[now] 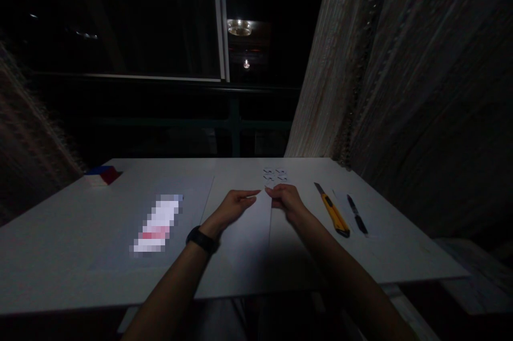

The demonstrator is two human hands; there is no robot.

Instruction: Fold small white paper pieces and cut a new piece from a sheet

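My left hand (pixel 234 204) rests on a long white paper strip (pixel 248 239) that lies on the white table (pixel 80 234), its fingers together and pointing right along the strip's far end. My right hand (pixel 285 198) meets it from the right, fingers curled and pinching the same far end of the strip. A black watch (pixel 202 239) sits on my left wrist. Just beyond the fingertips lie several small folded paper pieces (pixel 275 174).
A yellow utility knife (pixel 333 212) and a black pen (pixel 356 214) lie to the right of my right hand. A blurred white and red object (pixel 157 223) lies on the left. A red and blue block (pixel 102 174) sits at the far left corner. Curtains hang at right.
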